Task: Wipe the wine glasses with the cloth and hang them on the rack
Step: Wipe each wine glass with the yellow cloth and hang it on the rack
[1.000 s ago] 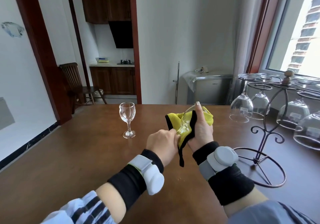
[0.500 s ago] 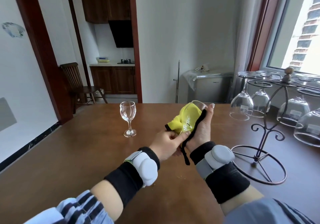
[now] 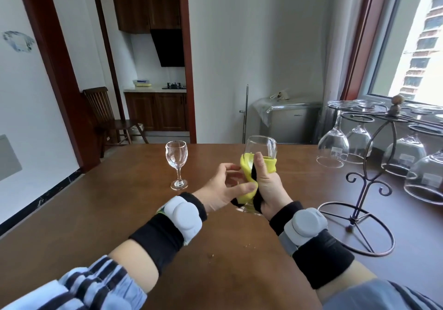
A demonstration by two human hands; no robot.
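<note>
Tipped sideways half a second ago, the held wine glass [image 3: 260,150] is now standing upright above the table [image 3: 96,214]. Left hand [image 3: 221,187] is pinching the yellow cloth [image 3: 249,168]; right hand [image 3: 268,182] is gripping cloth around bowl. Thin, slippery, fragile glass: hold the stem.

Brown wooden bench [image 3: 119,214], smooth and slightly glossy, filling the lower view. At about 11 o'clock from centre, standing upright on its foot, one empty wine glass [image 3: 176,161], well apart from anything else on the surface. At 3 o'clock, resting on the bench by its round wire base ring, a dark metal rack [image 3: 366,185] with scrolled stem; bowls of inverted glasses [image 3: 333,145] hanging from its arms, clear of the wood. Near 6 o'clock, a few pale crumbs [image 3: 211,255] scattered on the bare wood.
</note>
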